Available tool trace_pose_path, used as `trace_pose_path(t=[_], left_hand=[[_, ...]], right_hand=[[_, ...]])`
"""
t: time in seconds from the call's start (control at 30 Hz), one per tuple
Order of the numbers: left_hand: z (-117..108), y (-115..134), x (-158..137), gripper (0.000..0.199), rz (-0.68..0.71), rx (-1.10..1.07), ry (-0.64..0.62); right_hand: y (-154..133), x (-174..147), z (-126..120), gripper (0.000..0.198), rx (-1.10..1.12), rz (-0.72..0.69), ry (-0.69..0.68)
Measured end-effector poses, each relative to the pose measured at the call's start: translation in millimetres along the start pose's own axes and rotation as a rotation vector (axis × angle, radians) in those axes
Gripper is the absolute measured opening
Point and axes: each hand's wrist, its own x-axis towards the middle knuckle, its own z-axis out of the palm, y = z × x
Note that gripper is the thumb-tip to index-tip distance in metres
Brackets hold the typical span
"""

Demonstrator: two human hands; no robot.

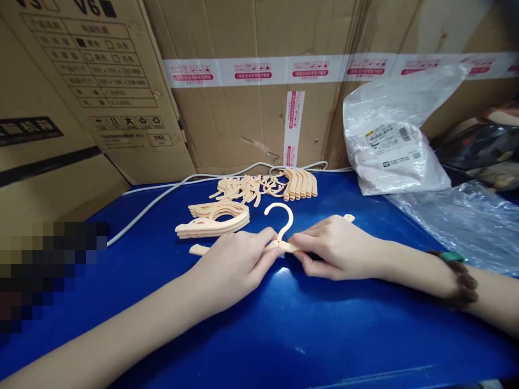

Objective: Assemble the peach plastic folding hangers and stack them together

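Between my two hands is a cream-coloured plastic clothes hanger (288, 217), its curved hook pointing up and its arms spread to both sides. My left hand (239, 262) pinches it just left of the hook's base, and that arm's tip pokes out past the knuckles. On the other side, my right hand (334, 248) grips the right arm, whose end shows beyond the fingers. The fingers cover much of both arms. Behind my left hand lies a stack of folded hangers (213, 232). Farther back are a heap of loose hooks (239, 189) and a row of curved hanger arms (300, 183).
Cardboard boxes (243, 119) wall off the back and left of the blue table (284, 335). A white cable (154, 201) runs along the back. At right stand a white plastic parcel bag (397, 146) and clear plastic wrap (466, 221). The left edge is pixelated.
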Motion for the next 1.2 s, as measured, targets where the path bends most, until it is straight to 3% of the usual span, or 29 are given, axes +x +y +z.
trace_pose_path(t=[0.27,0.43,0.63,0.9,1.2], left_hand=[[-1.3,-1.7,1.6,0.028,-0.058,-0.061,0.069],[0.2,-2.2,2.1,0.03,-0.103,-0.092,0.1],[-0.6,-1.2,0.8,0.032,-0.145,-0.126,0.128],[-2.0,4.2,0.0,0.032,-0.122,-0.03,0.127],[-0.5,4.0,-2.4,0.03,-0.078,0.047,0.122]], right_hand=[[7.7,2.8,-4.2,0.031,-0.136,0.034,0.277],[1.6,0.9,-9.4,0.02,-0.26,0.035,0.489],[-10.6,-0.6,-7.4,0.021,-0.236,-0.097,0.411],[-3.8,1.0,-2.2,0.025,-0.136,0.069,0.353],[-4.1,2.8,-2.4,0.025,-0.107,0.076,0.313]])
